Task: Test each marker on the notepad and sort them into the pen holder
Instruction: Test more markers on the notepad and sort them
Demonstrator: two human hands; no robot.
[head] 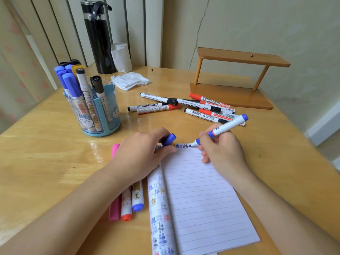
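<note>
- Gripping the blue marker [222, 128] low on its barrel, our right hand [220, 150] curls its fingers in a writing pinch. The tip touches the far edge of the notepad [202, 199], beside a row of blue test marks.
- Our left hand [143, 153] curls its fingers round the blue cap [169, 139] and rests on the pad's far left corner.
- We judge the marker light, stiff and smooth-skinned. A hold near the tip steers the stroke; a mid-barrel hold would suit carrying it to the holder.
- We expect the small, slick cap needs a firm pinch and a straight push to seat.
- The pad's thin pages look soft and curl at the left fold, so we think they need a hand pressing them flat.
- The pen holder [112, 115] stands at the far left with several markers upright in it.
- A loose pile of markers [193, 107] lies at the far right, and 3 markers [127, 205] lie near left beside the pad, partly under our left forearm.
</note>
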